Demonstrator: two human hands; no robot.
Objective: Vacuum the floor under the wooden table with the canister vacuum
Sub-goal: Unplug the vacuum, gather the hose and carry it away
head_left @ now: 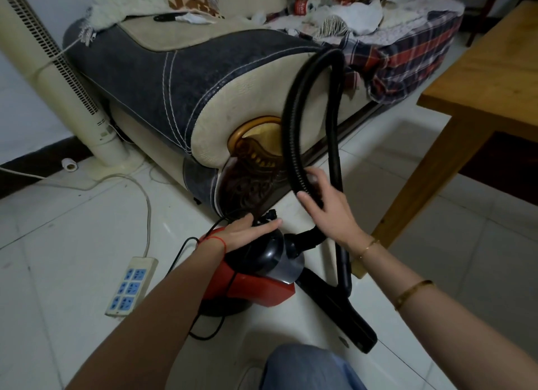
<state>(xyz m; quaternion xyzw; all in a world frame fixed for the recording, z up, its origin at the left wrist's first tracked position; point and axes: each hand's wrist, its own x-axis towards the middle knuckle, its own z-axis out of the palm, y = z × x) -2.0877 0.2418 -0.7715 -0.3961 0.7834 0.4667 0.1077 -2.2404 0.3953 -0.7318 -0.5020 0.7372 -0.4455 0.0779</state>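
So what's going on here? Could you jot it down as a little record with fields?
place: tiled floor beside a sofa
vacuum: red canister, on the floor
left hand: rests on the canister's top
right hand: holds the black hose
nozzle: on the floor
wooden table: at right
power strip: at left

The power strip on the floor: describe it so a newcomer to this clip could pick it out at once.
Start at the sofa's dark padded arm and drop to the white tiled floor in front. Left of the red canister vacuum lies a cream power strip on a pale cord. Its blue socket faces set it apart.
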